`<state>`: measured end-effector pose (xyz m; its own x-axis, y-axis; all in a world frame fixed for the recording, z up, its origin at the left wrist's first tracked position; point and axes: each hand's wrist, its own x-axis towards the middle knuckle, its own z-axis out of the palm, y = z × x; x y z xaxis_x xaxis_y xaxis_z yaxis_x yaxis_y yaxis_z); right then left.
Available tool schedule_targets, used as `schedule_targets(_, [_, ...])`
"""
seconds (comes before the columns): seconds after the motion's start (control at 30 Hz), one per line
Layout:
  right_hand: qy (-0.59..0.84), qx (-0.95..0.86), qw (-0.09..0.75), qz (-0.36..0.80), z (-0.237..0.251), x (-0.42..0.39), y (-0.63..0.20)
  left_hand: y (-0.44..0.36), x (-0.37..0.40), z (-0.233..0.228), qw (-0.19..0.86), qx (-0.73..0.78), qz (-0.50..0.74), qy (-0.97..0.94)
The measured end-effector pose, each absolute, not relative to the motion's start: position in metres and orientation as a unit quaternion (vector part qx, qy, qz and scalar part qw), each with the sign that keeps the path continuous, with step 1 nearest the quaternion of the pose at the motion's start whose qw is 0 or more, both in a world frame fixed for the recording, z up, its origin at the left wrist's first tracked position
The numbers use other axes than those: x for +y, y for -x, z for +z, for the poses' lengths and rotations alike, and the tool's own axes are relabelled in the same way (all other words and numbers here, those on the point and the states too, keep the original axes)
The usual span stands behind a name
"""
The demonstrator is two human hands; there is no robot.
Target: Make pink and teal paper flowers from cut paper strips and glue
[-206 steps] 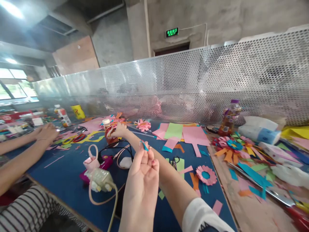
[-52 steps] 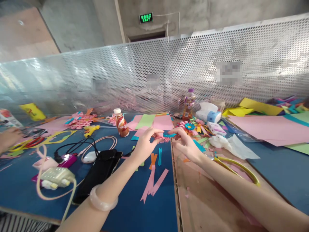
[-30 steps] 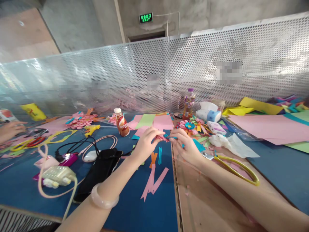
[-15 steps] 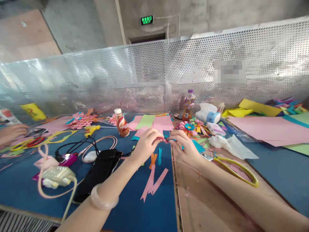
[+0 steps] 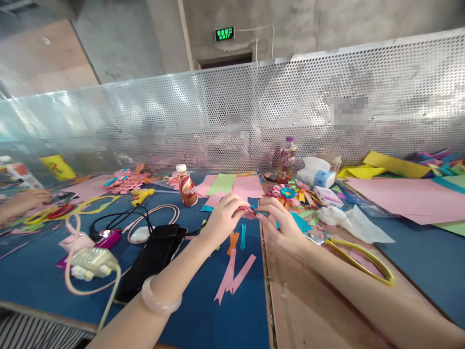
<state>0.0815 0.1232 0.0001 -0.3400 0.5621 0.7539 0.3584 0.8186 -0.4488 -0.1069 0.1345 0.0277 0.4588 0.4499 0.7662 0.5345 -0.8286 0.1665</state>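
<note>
My left hand (image 5: 228, 217) pinches a small pink and blue paper flower (image 5: 249, 212) from its left side. On the flower's right side, my right hand (image 5: 279, 221) has its fingers closed on the edge. Much of the flower is hidden behind my fingers. Below the hands lie pink paper strips (image 5: 228, 278) with notched ends, an orange strip (image 5: 233, 242) and a blue strip (image 5: 243, 236). Yellow-handled scissors (image 5: 358, 254) rest beside my right forearm, their blades partly covered. Finished-looking paper flowers (image 5: 288, 192) are heaped beyond my right hand.
A Nescafe bottle (image 5: 187, 185), a black pouch-like case (image 5: 154, 261), cables with a charger (image 5: 93, 261) and a yellow glue gun (image 5: 141, 196) stand to the left. Tissues (image 5: 316, 174) and a drink bottle (image 5: 286, 160) are at back right. Another person's hand (image 5: 27, 202) is far left.
The view has shifted slightly, so everything sits a little further right and lower. Both hands keep their hold on the paper flower, with only slight finger movement.
</note>
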Motion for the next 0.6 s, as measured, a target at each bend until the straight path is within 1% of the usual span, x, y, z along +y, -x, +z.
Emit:
schedule_targets(0.23, [0.303, -0.799, 0.504, 0.122, -0.0023, 0.1215, -0.0788, 0.1064, 0.1348, 0.0257, 0.049, -0.31, -0.449, 0.837])
schedule_targets(0.4, [0.315, -0.787, 0.519, 0.109, -0.0066, 0.1259, -0.0763, 0.1065, 0.133, 0.0235, 0.03, -0.319, -0.449, 0.834])
schedule_targets(0.6, [0.298, -0.783, 0.538, 0.091, -0.0078, 0.1296, -0.0739, 0.1053, 0.13, 0.0255, 0.037, -0.311, -0.434, 0.845])
